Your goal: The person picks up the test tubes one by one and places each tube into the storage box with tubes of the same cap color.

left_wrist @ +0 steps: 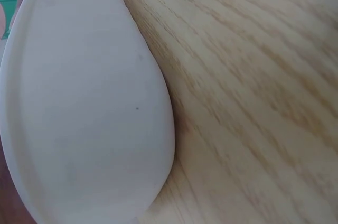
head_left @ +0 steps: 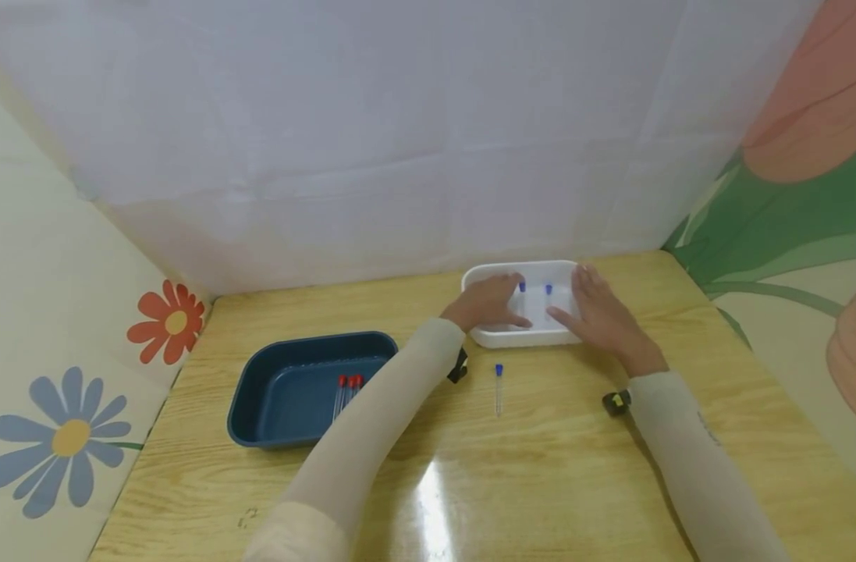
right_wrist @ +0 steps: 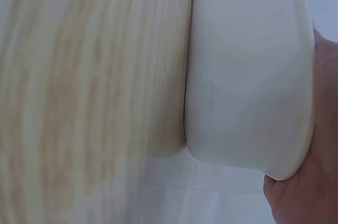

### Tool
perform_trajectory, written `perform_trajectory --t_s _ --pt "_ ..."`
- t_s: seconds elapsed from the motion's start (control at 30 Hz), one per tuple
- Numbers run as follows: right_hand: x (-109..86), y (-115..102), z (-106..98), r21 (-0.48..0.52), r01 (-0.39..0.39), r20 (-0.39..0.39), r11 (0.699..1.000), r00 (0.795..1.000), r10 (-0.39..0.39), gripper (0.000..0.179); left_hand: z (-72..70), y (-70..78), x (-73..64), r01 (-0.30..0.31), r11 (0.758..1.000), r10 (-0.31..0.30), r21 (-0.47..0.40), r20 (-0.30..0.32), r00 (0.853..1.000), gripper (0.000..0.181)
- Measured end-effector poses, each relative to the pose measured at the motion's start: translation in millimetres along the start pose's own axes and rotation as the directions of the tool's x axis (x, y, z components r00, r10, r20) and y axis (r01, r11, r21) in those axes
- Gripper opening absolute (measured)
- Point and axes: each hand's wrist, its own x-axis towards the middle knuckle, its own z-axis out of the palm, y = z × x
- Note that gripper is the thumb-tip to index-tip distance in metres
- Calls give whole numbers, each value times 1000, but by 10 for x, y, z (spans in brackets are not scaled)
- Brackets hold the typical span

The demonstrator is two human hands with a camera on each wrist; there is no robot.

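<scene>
Left hand (head_left: 489, 304): over the left end of the tray, thumb and fingers well parted; a fingertip is right beside a blue cap, but whether they touch I cannot tell.
Right hand (head_left: 605, 316): at the tray's right end, fingers straight, thumb stretched inward over the tray; no tube in its grasp.
Tray (head_left: 526, 339): white, right of centre in the head view, between the hands; its outer wall fills the left half of the left wrist view and the right of the right wrist view.
Blue-capped tubes (head_left: 548, 289): two in the tray, caps towards its far side, bodies hard to make out.
Loose tube (head_left: 499, 390): blue-capped, on the worktop (head_left: 540, 476) just below the tray, cap towards the top of the frame.
Bin (head_left: 287, 398): dark blue, left of centre.
Red-capped tubes (head_left: 352, 382): three caps visible in the bin, lower ends behind the left sleeve (head_left: 371, 437).
</scene>
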Motion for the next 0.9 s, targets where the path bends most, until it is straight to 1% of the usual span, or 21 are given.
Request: perform_trajectory --t_s 0.3,0.63,0.9 --pt "-32 -21 -35 0 -1 13 1000 1000 1 99 38 15 23 16 999 -16 34 2 1000 94" --pt "-36 -31 -28 10 0 3 1000 1000 0 100 35 31 9 39 998 -40 51 10 999 91" --pt "-33 -20 -22 16 10 -6 1000 1000 -10 100 45 50 25 42 996 -44 73 21 999 92"
